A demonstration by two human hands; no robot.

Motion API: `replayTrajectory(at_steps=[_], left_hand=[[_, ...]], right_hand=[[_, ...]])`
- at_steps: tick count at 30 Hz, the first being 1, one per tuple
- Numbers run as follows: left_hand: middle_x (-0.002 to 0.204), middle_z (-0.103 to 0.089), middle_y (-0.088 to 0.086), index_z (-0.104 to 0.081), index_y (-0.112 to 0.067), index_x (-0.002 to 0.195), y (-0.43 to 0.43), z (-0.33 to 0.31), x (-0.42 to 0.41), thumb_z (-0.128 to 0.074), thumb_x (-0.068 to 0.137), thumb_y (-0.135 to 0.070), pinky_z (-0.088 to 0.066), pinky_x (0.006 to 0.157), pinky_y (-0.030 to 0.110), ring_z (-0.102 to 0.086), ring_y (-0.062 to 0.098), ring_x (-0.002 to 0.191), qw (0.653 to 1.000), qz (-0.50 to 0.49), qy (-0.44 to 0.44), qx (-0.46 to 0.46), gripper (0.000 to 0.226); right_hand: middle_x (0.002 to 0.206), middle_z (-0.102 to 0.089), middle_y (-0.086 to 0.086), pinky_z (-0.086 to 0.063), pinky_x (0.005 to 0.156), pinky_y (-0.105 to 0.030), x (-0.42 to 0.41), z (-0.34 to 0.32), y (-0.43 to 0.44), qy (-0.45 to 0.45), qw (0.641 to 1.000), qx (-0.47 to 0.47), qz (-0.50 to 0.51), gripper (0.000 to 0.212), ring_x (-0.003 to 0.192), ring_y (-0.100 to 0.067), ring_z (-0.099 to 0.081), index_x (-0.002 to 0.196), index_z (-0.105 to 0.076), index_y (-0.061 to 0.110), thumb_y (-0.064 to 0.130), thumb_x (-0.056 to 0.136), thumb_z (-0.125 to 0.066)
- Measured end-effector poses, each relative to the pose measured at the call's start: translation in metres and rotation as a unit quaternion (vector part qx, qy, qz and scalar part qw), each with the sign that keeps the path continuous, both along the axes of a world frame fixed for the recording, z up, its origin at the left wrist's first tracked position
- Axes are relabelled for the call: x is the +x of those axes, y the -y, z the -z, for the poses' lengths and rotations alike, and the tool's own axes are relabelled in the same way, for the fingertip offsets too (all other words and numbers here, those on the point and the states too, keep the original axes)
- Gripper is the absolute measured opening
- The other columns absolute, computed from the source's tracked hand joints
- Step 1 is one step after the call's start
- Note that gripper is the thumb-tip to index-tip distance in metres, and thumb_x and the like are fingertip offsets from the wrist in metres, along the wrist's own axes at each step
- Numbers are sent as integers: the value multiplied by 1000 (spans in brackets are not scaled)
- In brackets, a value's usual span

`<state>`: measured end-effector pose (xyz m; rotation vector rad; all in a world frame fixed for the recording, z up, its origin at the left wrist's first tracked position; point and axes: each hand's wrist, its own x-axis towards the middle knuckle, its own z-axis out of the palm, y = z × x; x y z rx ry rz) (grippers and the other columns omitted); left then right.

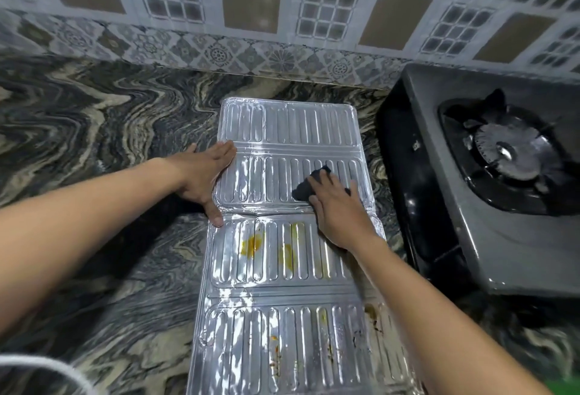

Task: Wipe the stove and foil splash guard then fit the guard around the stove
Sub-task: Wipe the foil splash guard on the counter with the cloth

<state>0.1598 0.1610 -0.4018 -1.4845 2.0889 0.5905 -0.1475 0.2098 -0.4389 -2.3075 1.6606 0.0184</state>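
The ribbed foil splash guard (pixel 282 288) lies flat and unfolded on the marble counter, running from the wall toward me. Yellow-orange stains mark its nearer panels. My left hand (pixel 204 179) presses flat on the guard's left edge, fingers spread. My right hand (pixel 340 214) rests on the second panel and presses a dark cloth (pixel 306 187) against the foil. The grey single-burner stove (pixel 489 206) stands to the right of the guard, apart from it.
The patterned marble counter (pixel 94 149) spreads to the left. A tiled wall (pixel 251 17) rises behind the guard and stove. A white curved rim (pixel 47 366) shows at the bottom left corner, and something green (pixel 565 386) at the bottom right.
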Motion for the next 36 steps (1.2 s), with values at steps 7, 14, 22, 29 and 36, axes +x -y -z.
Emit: replayTrajectory(at_steps=[7,14,22,29,36], left_hand=[[158,33,-6,26,-18,151,-2,-4,-6,-75,28,-84,-11,122,52,15,14,150,1000,-7,17,-1,172],[159,32,-6,26,-18,151,-4,-9,-13,-75,27,-82,-8,122,53,14,14,151,999,-21,33,1,172],[163,19,-4,14,-31,155,-18,-8,-14,-75,45,-79,-5,121,55,9,17,152,999,2,13,-38,149],[162,21,0,15,-46,151,-87,6,4,-34,77,-88,5,122,52,18,15,150,991,89,-55,-80,98],[156,29,-5,17,-37,153,-87,14,9,-43,42,-104,6,121,53,18,16,150,994,83,-34,-62,143]], right_hand=[[162,-25,-6,-11,122,-40,-19,2,3,67,995,-9,74,48,151,-21,-16,150,-37,19,8,103,-36],[155,-40,0,-39,106,-42,-34,-27,-12,68,994,69,43,49,134,-32,-45,143,-46,30,7,100,-41],[164,-14,-6,-1,123,-43,-38,13,-65,-19,997,-69,38,51,152,-20,-6,156,-18,20,31,107,-23],[165,-10,-10,4,121,-54,-26,18,-60,-42,992,-71,94,54,152,-27,3,156,-19,11,28,105,-23],[164,-16,-11,-3,121,-53,22,16,-85,-15,994,-88,60,61,152,-27,-8,155,-20,11,12,97,-38]])
